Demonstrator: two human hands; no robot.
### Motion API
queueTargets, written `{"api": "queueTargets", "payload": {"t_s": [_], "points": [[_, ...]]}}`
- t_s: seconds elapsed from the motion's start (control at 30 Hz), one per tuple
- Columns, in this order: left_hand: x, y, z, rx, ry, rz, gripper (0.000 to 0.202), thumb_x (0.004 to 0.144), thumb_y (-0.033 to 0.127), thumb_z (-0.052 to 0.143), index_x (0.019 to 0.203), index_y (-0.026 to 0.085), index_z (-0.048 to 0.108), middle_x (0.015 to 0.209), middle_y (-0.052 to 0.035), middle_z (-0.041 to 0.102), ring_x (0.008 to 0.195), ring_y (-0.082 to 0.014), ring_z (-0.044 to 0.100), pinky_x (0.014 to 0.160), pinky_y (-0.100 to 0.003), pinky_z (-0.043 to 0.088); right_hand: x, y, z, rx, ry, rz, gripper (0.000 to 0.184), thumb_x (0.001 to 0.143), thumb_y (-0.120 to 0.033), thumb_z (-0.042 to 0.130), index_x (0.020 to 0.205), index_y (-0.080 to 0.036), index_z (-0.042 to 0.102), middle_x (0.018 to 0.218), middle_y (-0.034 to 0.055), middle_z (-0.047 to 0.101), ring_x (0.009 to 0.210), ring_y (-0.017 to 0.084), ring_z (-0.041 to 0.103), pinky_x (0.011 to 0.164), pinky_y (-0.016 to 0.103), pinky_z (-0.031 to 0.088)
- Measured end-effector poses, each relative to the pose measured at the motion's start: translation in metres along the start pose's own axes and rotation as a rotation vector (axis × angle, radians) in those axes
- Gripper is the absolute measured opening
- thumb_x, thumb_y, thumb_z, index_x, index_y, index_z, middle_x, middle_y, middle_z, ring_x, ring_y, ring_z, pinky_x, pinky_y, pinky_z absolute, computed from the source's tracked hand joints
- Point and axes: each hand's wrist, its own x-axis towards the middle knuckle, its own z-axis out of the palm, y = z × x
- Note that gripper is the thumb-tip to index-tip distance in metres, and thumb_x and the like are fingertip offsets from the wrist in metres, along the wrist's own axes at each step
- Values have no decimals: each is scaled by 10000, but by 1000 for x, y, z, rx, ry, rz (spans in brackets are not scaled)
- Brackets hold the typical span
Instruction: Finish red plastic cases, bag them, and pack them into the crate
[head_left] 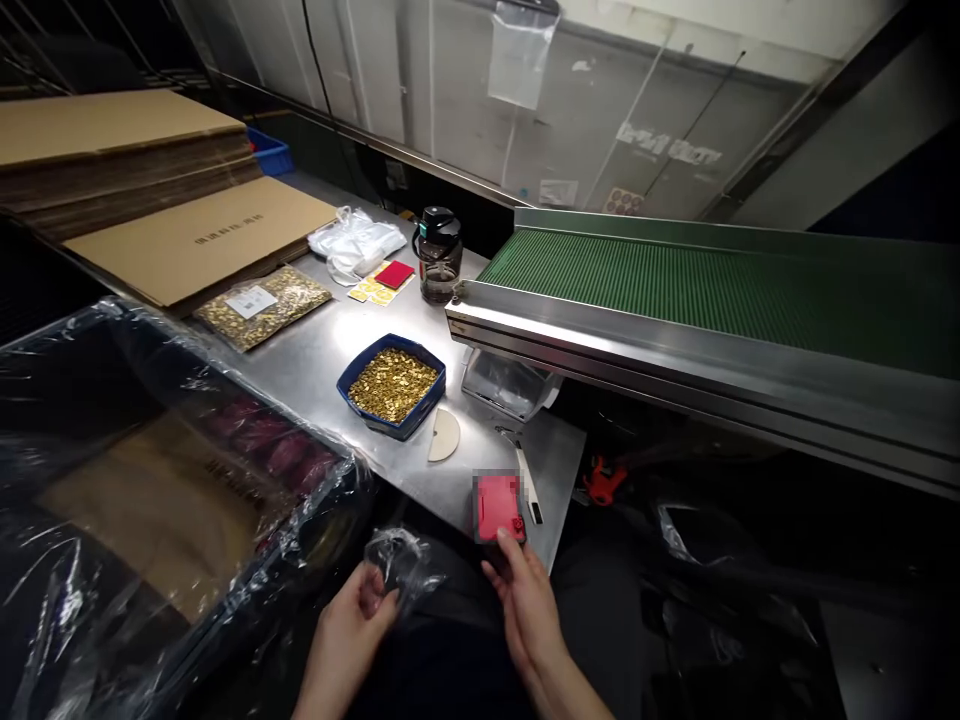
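My left hand (pixel 352 625) is closed on a crumpled clear plastic bag (pixel 409 562), pinched between thumb and fingers above my lap. At the table's near edge, my right hand (pixel 529 600) grips a red rectangular thing with dark edges (pixel 499 508) by its near corner, thumb on top. Part of that thing is pixelated, so its kind is unclear. Just beyond it lie a white slim tool with a dark tip (pixel 529 485) and a cream half-disc (pixel 444 436). A blue tray (pixel 409 428) full of small gold pieces stands behind the half-disc.
On the left stands a plastic-lined bin (pixel 292 545), with stacked cardboard (pixel 202 240) behind. A bag of gold pieces (pixel 262 305), white plastic bags (pixel 356 240) and a dark jug (pixel 439 260) sit farther back. A green conveyor (pixel 637 280) rises at right above a clear bin (pixel 506 385).
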Motion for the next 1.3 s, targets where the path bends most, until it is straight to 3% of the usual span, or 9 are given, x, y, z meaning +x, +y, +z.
{"api": "queueTargets", "payload": {"t_s": [0.13,0.27,0.47,0.63,0.83,0.97,1.03,1.2,1.3], "points": [[-2,26,2,122,-37,79,133,830,347,586,789,239,519,622,58,524,598,-167,534,623,-271,348,-30,-23,-20,-297,-133,-250,328,814,-427,811,1064,-219,770,1032,66,767,988,266,684,919,345,519],[-2,41,13,144,-126,133,104,863,313,546,798,238,515,647,53,546,620,-166,550,592,-253,349,-49,-34,-31,-912,-544,-625,268,951,-269,606,1195,-270,716,1067,51,747,1000,242,685,887,313,496],[-9,42,21,204,-214,173,180,968,322,422,909,236,568,638,51,609,543,-159,589,532,-239,386,-46,-23,-48,-1660,-572,-582,247,833,-143,579,1042,-239,670,1029,30,745,926,240,696,771,316,471],[-14,54,21,384,-103,366,201,1016,346,425,979,236,590,860,-19,661,768,-201,649,698,-294,420,-43,-23,-41,-1728,-630,-582,192,842,-189,569,1001,-201,676,972,71,753,884,272,693,765,362,437],[-14,59,29,494,-162,693,305,1022,363,427,848,232,641,810,-32,627,737,-195,630,680,-299,425,-39,-43,-26,-1666,-531,-524,120,883,-271,570,918,-211,669,890,67,772,801,258,718,657,325,340],[-20,61,23,500,-101,682,204,1033,270,427,1009,223,624,885,-38,676,784,-201,677,694,-297,457,-41,-47,-30,-1536,-391,-439,183,949,-363,528,897,-235,648,867,40,768,815,253,723,642,315,293],[-27,67,23,397,-173,667,154,1033,258,449,1043,232,600,904,-20,687,798,-180,686,709,-271,477,-43,-44,-29,-1471,-369,-393,206,956,-372,519,924,-222,657,889,68,767,838,274,719,661,323,297],[-41,94,26,146,-435,635,215,1042,321,477,929,231,636,811,-1,661,726,-144,642,690,-235,491,-41,-50,-27,-1237,-590,-252,198,933,-332,536,936,-205,687,916,66,752,855,242,670,713,314,358],[-34,100,16,216,-471,715,211,1011,335,546,1123,294,720,1151,-68,674,1098,-230,638,975,-338,501,-29,-63,-31,-1009,-807,-89,227,930,-376,545,908,-211,700,861,9,712,767,161,612,684,263,397]]}}
